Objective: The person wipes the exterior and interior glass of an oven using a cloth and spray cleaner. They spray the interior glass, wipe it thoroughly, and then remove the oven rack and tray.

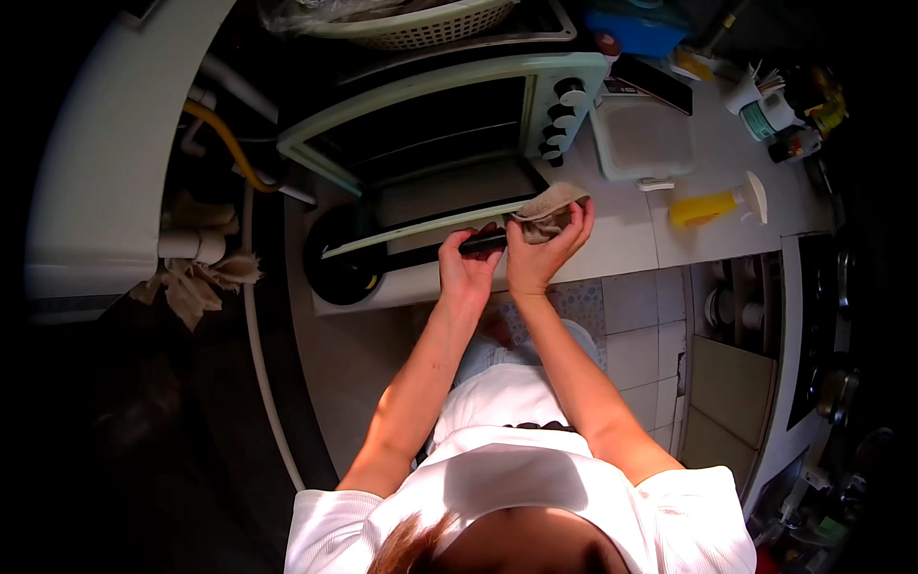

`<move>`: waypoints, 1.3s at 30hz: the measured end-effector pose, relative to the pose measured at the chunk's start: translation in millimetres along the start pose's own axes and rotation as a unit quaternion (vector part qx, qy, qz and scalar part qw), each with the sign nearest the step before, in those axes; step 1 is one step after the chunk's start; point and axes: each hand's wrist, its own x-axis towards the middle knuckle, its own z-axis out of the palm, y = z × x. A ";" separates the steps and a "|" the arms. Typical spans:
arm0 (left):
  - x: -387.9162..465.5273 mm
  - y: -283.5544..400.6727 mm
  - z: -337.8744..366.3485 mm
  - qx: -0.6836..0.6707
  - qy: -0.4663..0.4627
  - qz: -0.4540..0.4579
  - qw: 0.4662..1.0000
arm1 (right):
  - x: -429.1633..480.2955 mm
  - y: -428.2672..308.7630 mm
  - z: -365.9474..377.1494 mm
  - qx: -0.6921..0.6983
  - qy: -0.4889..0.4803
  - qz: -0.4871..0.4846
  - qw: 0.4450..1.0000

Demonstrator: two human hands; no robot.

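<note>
A pale green toaster oven (559, 68) stands on the counter before me, its glass door (452, 188) folded down towards me. My left hand (466, 269) has its fingers around a black bar, which looks like the door handle (484, 242). Beside it, my right hand (539, 262) grips a crumpled beige cloth (552, 204) against the right end of the door's edge. The fingers and cloth partly hide that corner. Inside the oven it is too dark to make out much.
A round black object (337, 269) sits under the door's left end. To the right are a yellow spray bottle (706, 208), a translucent plastic container (642, 136) and a dark phone-like slab (654, 85). A plastic basket (430, 25) rests above the oven. A pale hose (262, 373) runs down at left.
</note>
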 end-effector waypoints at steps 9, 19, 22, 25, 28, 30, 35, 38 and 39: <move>-2.5 -0.4 0.4 0.016 -0.019 0.010 1.000 | 41.7 9.3 -24.7 -0.050 -0.314 0.103 0.942; -2.7 -4.9 -1.5 0.018 0.008 0.014 1.000 | 33.0 39.8 -44.4 0.377 -0.362 0.355 0.775; -1.5 -6.4 -2.0 0.024 0.010 0.027 0.999 | 25.6 35.3 -31.1 0.236 -0.322 0.186 0.898; -6.5 -8.6 -1.9 0.038 0.020 0.050 0.998 | 18.8 21.0 -14.4 0.094 -0.277 0.173 0.940; -3.8 -7.7 2.4 0.036 0.022 0.062 0.997 | 36.9 8.1 -18.2 0.017 -0.248 0.174 0.953; -3.8 -7.6 3.8 0.029 0.029 0.059 0.997 | 54.2 14.0 -27.8 -0.002 -0.423 0.181 0.888; -2.5 -5.0 -0.1 0.020 0.028 0.055 0.998 | 61.0 52.6 -36.7 0.309 -0.527 0.240 0.754; -3.3 -4.8 0.2 0.028 0.011 0.058 0.998 | 59.9 61.9 -44.1 0.374 -0.519 0.324 0.697; -2.6 -5.9 0.9 0.025 0.006 0.051 0.998 | 55.6 60.2 -43.9 0.375 -0.518 0.322 0.698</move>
